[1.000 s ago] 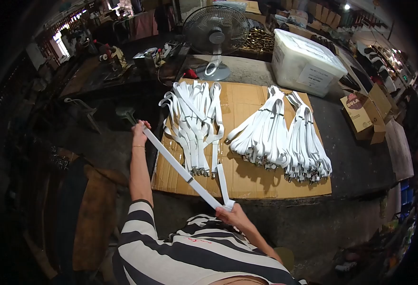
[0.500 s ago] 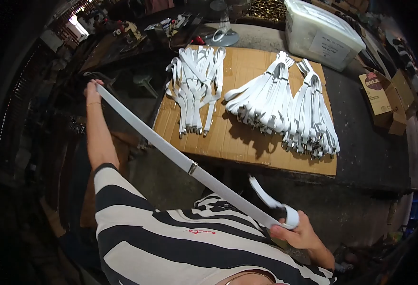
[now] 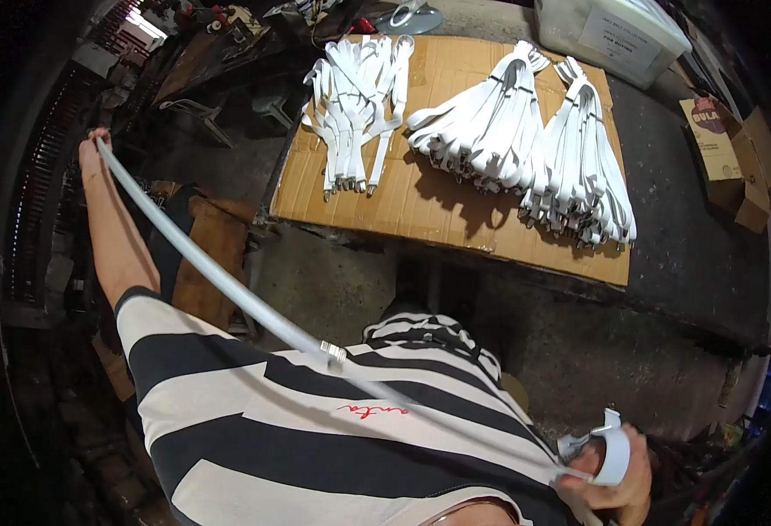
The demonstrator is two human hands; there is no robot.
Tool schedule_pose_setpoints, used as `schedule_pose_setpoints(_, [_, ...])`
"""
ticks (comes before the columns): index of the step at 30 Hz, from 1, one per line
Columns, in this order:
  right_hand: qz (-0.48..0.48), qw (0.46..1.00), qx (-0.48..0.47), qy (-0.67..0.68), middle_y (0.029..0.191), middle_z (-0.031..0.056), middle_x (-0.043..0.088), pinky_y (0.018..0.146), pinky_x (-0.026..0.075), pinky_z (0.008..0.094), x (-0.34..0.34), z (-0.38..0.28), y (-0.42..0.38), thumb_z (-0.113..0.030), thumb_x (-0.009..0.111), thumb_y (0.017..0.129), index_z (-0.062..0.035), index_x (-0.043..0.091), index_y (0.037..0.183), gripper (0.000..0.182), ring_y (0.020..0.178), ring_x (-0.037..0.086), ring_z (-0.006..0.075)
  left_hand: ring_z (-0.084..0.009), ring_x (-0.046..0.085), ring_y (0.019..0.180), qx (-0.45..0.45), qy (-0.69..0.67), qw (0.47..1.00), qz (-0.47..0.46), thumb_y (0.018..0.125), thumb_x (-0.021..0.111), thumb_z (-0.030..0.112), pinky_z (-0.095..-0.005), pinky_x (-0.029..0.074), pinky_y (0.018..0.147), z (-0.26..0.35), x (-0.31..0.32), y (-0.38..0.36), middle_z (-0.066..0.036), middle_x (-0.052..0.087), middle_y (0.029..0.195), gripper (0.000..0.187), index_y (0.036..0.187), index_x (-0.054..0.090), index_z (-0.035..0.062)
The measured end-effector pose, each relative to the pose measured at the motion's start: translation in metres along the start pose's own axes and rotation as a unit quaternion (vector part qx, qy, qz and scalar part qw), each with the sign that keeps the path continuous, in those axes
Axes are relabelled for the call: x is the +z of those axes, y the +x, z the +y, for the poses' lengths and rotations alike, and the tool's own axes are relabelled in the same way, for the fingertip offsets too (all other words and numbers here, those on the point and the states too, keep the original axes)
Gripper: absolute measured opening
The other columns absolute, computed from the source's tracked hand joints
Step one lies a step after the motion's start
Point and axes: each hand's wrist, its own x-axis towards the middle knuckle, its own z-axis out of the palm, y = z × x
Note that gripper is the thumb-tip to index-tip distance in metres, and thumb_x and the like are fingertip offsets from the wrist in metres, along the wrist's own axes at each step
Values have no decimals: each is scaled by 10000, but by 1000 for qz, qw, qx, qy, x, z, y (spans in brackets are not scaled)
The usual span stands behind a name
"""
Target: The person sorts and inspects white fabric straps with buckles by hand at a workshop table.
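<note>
A white suspender strap stretches diagonally across my striped shirt between my hands. Its metal slide buckle sits near the middle, and the lower half is blurred. Far out at the upper left, my left hand is closed on one end. At the lower right, my right hand grips the other part, with a white loop curling over the fingers and a short tail sticking up. White suspenders with metal clips lie on a cardboard sheet in a left pile, a middle bundle and a right bundle.
The cardboard covers part of a dark table. Behind it stands a labelled plastic bin; an open carton is at the right. A chair and a brown seat-like object are on the left.
My hands have moved farther apart, the left outward to the left and the right down and to the right. The strap between them has shifted closer to my chest, and the view has tilted downward.
</note>
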Motion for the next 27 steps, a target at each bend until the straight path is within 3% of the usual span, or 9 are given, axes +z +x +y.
schedule_pose_setpoints(5, [170,969,123,133,640,24,589,559,416,267,-1,7,14,-182,867,596,7,525,848,465,595,541,142,-210,429,576,82,114,990,16,792,412,-22,-339,451,554,-47,45,-48,-92,387,665,82,737,394,36])
schedule_pose_setpoints(7, [-47,998,-31,-24,605,69,640,560,467,235,-14,-7,14,-178,822,664,26,632,753,293,555,638,142,-202,427,556,-3,-4,999,-51,778,401,-16,-335,449,526,-41,25,-40,-81,394,656,88,715,397,46])
schedule_pose_setpoints(8, [4,999,48,-8,587,77,633,545,466,233,-9,-15,12,-164,815,668,24,631,726,268,527,630,146,-195,428,551,-98,-118,984,-94,773,391,-15,-331,450,518,-41,19,-43,-74,398,652,96,704,398,51])
schedule_pose_setpoints(13, [44,999,-3,6,543,85,612,448,444,258,-1,-2,27,-151,808,667,12,626,672,244,449,602,180,-192,414,518,71,60,977,193,798,395,27,-323,432,486,-72,44,-72,-64,346,571,110,689,392,40])
schedule_pose_setpoints(18, [90,989,-23,-115,692,19,578,619,374,316,-12,-8,-4,-313,833,643,0,583,896,474,671,502,179,-227,418,531,-40,-146,982,-112,779,437,78,-369,443,507,-42,-22,-13,-88,376,617,129,658,405,46])
schedule_pose_setpoints(21, [149,979,-13,-139,705,27,487,602,357,312,-28,-28,-4,-352,820,656,-6,559,845,473,664,463,170,-192,426,528,14,-63,997,43,708,376,-26,-359,449,536,-15,26,13,-61,354,617,102,666,355,65])
schedule_pose_setpoints(25, [221,971,76,-43,713,36,485,588,350,304,-10,-28,-4,-389,835,628,-11,508,783,523,632,441,152,-172,412,521,28,-71,996,42,715,389,1,-326,413,522,-28,7,6,-40,322,602,124,647,324,82])
schedule_pose_setpoints(26, [77,976,-75,-191,693,38,491,575,360,306,-16,-20,6,-377,842,622,5,512,824,544,624,450,153,-194,447,537,-8,-99,995,11,747,396,26,-344,435,536,-40,-16,4,-55,382,613,107,643,411,48])
schedule_pose_setpoints(27, [221,964,138,53,658,26,494,566,368,327,10,-31,2,-336,840,631,-35,545,755,439,616,467,158,-194,447,537,-11,-97,995,11,747,396,26,-344,435,536,-36,-28,8,-55,382,613,107,643,411,48])
